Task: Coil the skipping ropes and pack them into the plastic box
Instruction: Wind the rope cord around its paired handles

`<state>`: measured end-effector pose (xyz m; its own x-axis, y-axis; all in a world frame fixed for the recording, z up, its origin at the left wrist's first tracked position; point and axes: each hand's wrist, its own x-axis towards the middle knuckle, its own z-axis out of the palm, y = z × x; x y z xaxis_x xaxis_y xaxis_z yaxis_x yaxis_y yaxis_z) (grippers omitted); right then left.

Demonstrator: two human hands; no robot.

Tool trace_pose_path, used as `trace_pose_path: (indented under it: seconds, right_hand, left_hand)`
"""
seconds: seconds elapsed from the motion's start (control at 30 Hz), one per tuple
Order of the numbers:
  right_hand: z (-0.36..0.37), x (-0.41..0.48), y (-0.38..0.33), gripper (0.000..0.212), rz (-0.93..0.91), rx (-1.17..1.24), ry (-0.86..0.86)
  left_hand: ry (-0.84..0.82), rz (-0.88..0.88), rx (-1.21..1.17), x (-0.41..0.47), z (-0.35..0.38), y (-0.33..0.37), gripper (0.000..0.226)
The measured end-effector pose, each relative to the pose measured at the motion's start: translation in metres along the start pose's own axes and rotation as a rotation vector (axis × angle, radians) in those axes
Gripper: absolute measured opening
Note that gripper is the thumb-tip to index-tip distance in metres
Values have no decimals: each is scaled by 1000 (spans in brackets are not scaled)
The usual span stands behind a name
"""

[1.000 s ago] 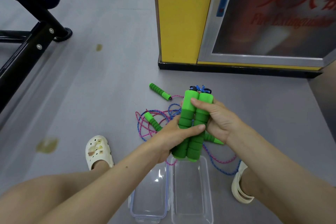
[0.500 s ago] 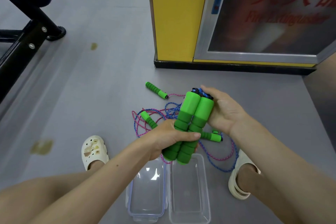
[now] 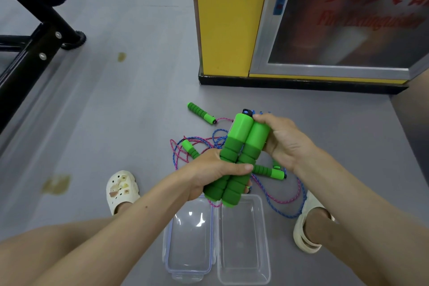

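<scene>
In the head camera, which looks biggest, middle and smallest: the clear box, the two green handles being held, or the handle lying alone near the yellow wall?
1. Box: looks largest.
2. Held handles: a close second, but they are nearer the camera, so this is unsure.
3. Lone handle: clearly smallest, and it is farthest away.

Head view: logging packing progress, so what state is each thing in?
Handle pair, held, not yet boxed.
Left hand, grips the handles' lower half.
Right hand, grips their upper ends.
Plastic box, open, empty.
Lid, off, beside the box.
Loose ropes, tangled on the floor.
</scene>
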<state>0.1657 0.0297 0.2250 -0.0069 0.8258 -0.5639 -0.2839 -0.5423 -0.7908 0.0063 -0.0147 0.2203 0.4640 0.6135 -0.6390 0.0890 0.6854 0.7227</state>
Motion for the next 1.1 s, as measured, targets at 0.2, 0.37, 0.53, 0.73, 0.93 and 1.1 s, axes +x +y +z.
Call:
trace_pose_path:
  seconds: [0.2,0.37,0.53,0.73,0.93,1.1]
  right_hand:
    - [4,2,0,10,-12,-26,121]
    - [3,2,0,17,17,-59,217]
    - [-2,3,4,19,59,-78,295]
    - [-2,2,0,24,169,62,76]
    - [-8,7,-5,30,146,52,66]
    - [-8,3,-4,36,248,218,18]
  left_hand:
    - [0,-3,-28,-1,4,-1,23]
    - [-30,-20,-52,0,8,-4,26]
    - [-20,-10,72,2,8,-7,20]
    - [-13,-6,-30,4,9,-6,20]
    - [-18,-29,-38,2,8,-3,21]
    - [-103,-69,-83,-3,7,0,24]
